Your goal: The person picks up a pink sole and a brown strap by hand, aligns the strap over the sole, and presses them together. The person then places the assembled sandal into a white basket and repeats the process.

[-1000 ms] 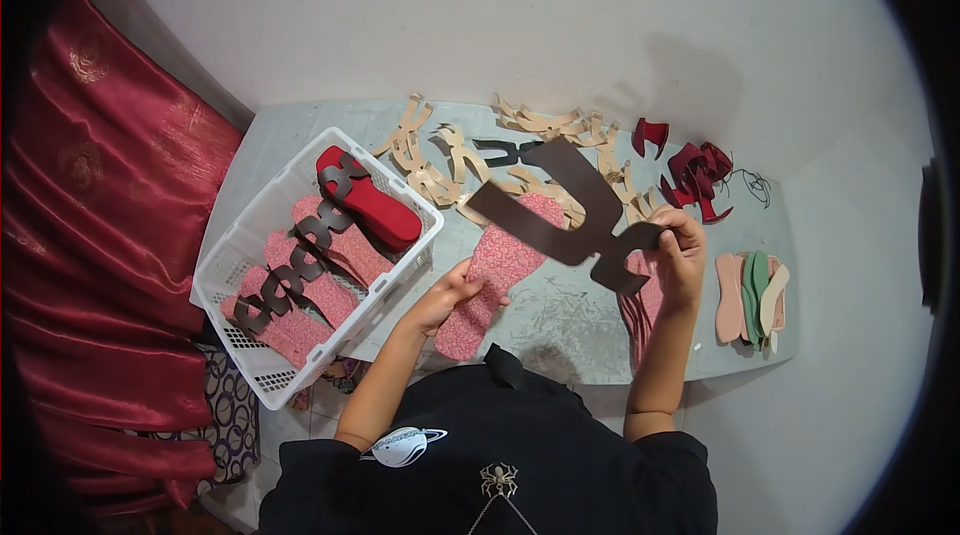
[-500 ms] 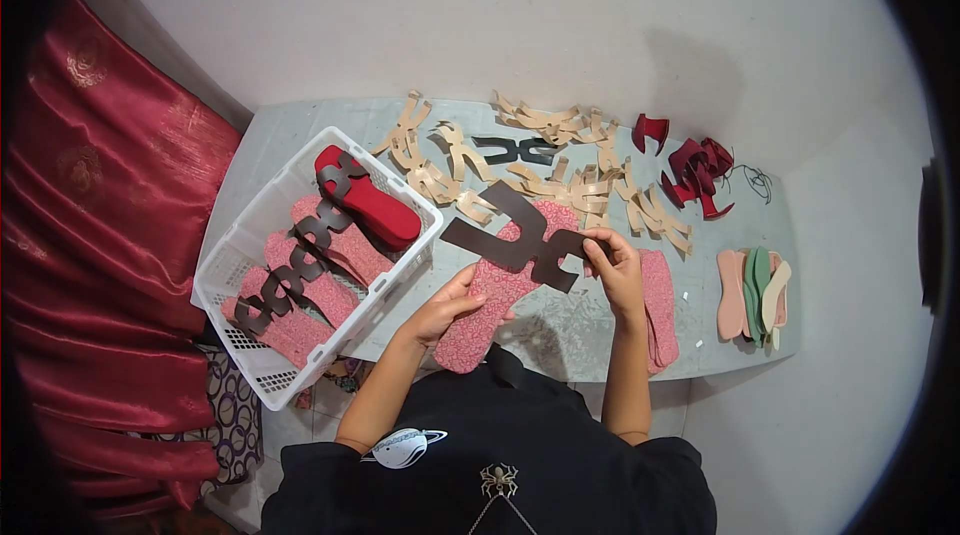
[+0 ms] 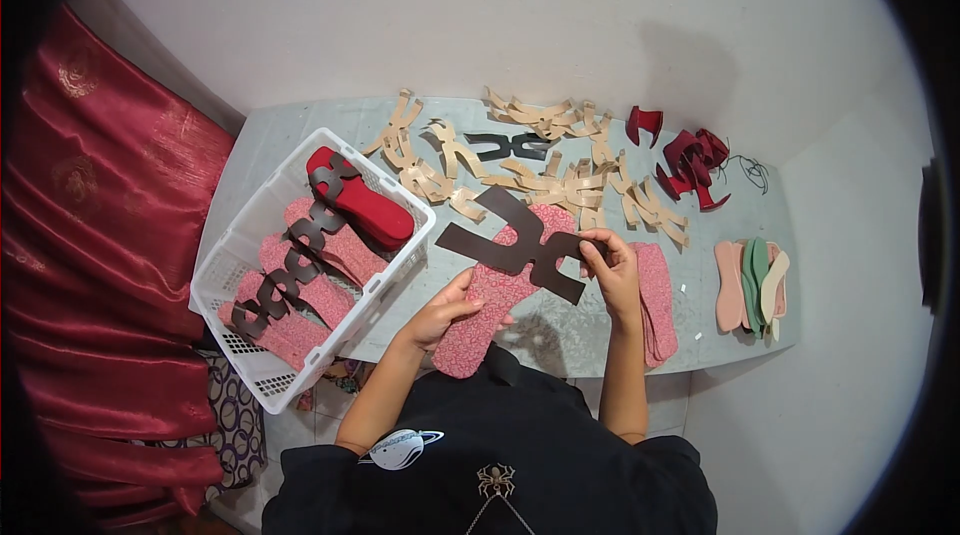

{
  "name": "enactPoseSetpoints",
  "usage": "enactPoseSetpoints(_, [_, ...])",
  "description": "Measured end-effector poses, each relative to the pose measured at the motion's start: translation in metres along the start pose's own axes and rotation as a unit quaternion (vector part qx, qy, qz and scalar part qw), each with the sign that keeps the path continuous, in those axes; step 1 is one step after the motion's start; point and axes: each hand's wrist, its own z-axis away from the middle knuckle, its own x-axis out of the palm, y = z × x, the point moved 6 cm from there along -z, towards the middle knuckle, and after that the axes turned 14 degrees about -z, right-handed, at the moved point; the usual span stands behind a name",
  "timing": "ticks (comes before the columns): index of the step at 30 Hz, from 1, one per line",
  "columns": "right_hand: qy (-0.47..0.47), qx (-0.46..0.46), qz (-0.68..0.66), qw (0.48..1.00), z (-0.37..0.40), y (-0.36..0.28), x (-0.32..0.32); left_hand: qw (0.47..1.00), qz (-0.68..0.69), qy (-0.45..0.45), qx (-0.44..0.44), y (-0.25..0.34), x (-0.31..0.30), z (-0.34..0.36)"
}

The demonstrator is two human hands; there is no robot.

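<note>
My left hand (image 3: 440, 310) grips a pink patterned insole (image 3: 497, 290) by its lower left edge, over the near side of the grey table (image 3: 575, 330). My right hand (image 3: 612, 270) pinches the right end of a dark brown H-shaped strap piece (image 3: 510, 240), which lies across the upper part of the insole. A stack of more pink insoles (image 3: 657, 300) lies just right of my right hand.
A white basket (image 3: 240, 280) at the left holds pink insoles, dark strap pieces and a red sole (image 3: 362, 200). Several tan strap cutouts (image 3: 555, 175) and one dark one (image 3: 515, 146) cover the table's far side. Red pieces (image 3: 692, 165) sit far right; pastel insoles (image 3: 752, 285) lie at the right edge.
My right hand brought the dark strap piece down from a raised position at the right onto the pink insole. My left hand kept hold of the insole.
</note>
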Motion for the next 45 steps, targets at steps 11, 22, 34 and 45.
enactPoseSetpoints(11, [0.009,-0.005,-0.007,1.000,0.002,0.003,0.004,1.000,0.015,-0.005,-0.007,-0.002,0.003,0.002])
enactPoseSetpoints(22, [-0.032,0.012,0.038,0.999,0.004,0.006,0.014,0.999,0.045,0.012,-0.015,-0.009,0.004,-0.002])
enactPoseSetpoints(34, [-0.038,0.009,0.055,0.998,0.005,0.010,0.014,0.998,-0.022,0.059,-0.022,-0.011,0.003,-0.004])
enactPoseSetpoints(45, [-0.038,0.010,0.067,0.997,0.006,0.010,0.016,0.989,-0.066,0.131,-0.030,-0.007,0.001,-0.004])
